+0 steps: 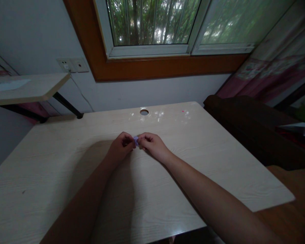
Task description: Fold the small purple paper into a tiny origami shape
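Note:
Between my two hands is a small purple piece point(136, 140), perhaps paper; its exact kind is too small to make out. My left hand point(121, 145) pinches its left side between thumb and fingers. On the other side, my right hand point(151, 144) pinches the right edge with the fingertips. Both hands are just over the middle of the pale wood-grain table point(157, 193), and the fingertips hide much of the piece.
A round cable hole point(144, 112) lies near the table's back edge. At the left, a raised shelf point(27, 88) stands on black legs. A window point(152, 27) is behind, and a dark brown piece of furniture point(244, 128) sits beyond the right edge.

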{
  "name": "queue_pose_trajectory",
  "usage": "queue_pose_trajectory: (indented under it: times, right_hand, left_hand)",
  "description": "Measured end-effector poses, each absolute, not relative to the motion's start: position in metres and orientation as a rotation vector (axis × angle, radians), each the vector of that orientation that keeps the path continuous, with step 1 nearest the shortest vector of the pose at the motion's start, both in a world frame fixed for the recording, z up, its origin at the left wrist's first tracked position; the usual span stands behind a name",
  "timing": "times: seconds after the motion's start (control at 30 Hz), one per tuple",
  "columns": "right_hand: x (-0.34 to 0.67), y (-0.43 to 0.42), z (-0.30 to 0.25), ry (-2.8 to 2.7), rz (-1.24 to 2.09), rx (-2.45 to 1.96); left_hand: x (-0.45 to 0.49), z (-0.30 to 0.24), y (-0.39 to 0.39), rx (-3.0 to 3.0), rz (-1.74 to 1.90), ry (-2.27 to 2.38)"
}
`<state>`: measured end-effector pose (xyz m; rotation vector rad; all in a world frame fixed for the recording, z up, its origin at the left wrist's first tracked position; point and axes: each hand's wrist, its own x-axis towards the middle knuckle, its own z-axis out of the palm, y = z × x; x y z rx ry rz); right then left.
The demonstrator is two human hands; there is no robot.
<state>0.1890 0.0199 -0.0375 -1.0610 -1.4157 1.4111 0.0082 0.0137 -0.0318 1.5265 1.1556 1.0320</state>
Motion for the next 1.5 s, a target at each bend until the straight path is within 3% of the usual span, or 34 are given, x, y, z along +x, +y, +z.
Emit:
queue_pose_trajectory:
  times: [1.5]
  right_hand:
    - [0.189, 0.02, -0.04, -1.502, 1.349, -1.105]
  left_hand:
    - [0.005, -0.031, 0.017, 1.442, 1.031, 1.032]
